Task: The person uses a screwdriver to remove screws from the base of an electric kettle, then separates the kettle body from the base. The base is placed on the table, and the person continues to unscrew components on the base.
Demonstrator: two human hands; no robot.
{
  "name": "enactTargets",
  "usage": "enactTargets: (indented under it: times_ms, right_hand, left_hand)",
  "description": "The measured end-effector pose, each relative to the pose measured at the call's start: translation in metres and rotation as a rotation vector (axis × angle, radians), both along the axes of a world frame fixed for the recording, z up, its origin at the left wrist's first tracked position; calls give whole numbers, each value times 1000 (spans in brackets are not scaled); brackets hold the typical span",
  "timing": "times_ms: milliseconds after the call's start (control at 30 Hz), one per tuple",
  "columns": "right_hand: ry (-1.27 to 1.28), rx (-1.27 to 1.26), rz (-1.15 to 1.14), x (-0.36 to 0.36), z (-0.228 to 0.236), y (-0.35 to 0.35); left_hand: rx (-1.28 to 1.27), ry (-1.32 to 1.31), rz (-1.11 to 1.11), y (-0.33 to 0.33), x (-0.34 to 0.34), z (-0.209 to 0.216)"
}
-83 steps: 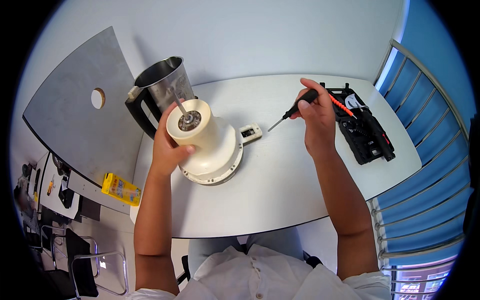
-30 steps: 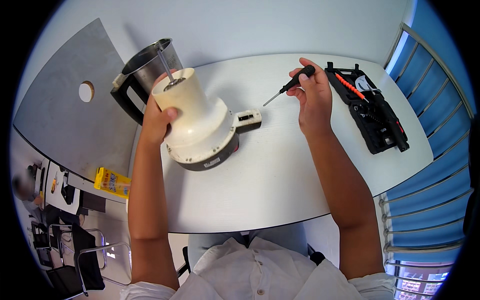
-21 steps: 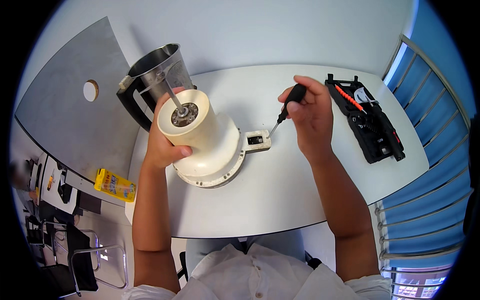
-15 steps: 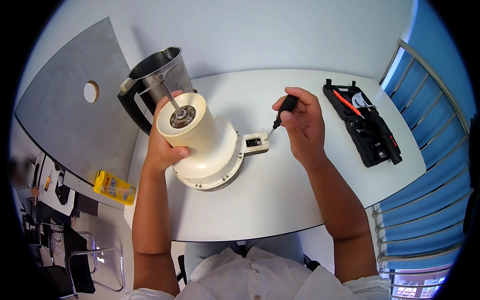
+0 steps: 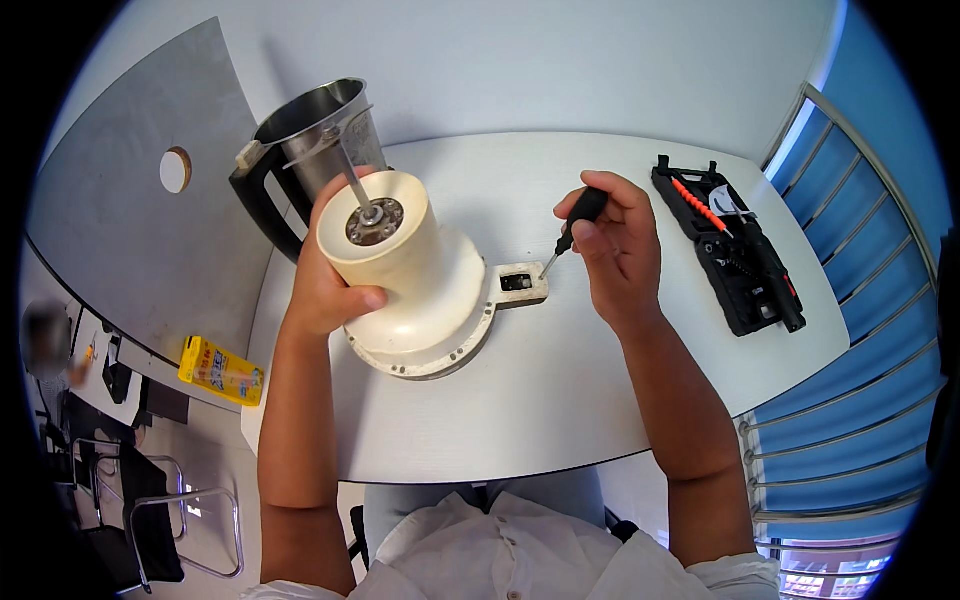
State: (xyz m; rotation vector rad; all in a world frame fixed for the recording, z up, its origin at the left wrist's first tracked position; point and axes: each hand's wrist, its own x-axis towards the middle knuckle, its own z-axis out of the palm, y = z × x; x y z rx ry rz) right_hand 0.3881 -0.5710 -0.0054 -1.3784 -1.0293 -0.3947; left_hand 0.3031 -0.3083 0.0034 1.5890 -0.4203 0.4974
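Observation:
A cream-white soymilk maker head (image 5: 440,290) rests on the white table, its metal shaft and blade (image 5: 350,170) pointing up and tilted back to the left. My left hand (image 5: 335,285) is closed around its neck, thumb in front; the other fingers are partly hidden behind it. From its right side juts a small tab with a rectangular opening. My right hand (image 5: 620,250) pinches the black handle of a screwdriver (image 5: 585,210). The screwdriver slants down, its tip at the tab's right end, near the opening.
Behind my left hand stands a steel jug (image 5: 315,115) with a black handle. An opened black tool case (image 5: 740,260) with an orange flexible shaft lies at the right. A yellow packet (image 5: 222,370) is beside the grey panel (image 5: 120,200) at left. Metal railings line the right side.
The soymilk maker head and both hands appear slightly shifted to the right. My left hand keeps its grip, and the screwdriver tip stays at the tab.

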Motion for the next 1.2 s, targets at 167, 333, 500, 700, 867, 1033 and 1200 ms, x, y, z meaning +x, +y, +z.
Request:
enactTargets:
  times_ms: [167,333,500,700,867,1033,1200]
  right_hand:
    - [-74,-61,37,0,0,0]
    - [-50,-52,-30,3,2,0]
    - [100,100,32,-2,-2,7]
    - [162,148,145,0,-1,15]
    - [348,332,185,-8,13,29]
    - [461,320,188,-6,18,32]
    - [502,174,322,1,22,30]
  left_hand:
    - [30,2,22,0,2,1]
    - [75,-8,32,0,5,2]
    - [18,-5,5,-1,7,2]
    - [32,23,0,-5,5,7]
    - [61,24,11,-1,5,4]
    - [49,20,17,-4,6,5]
    - [58,43,24,-4,13,7]
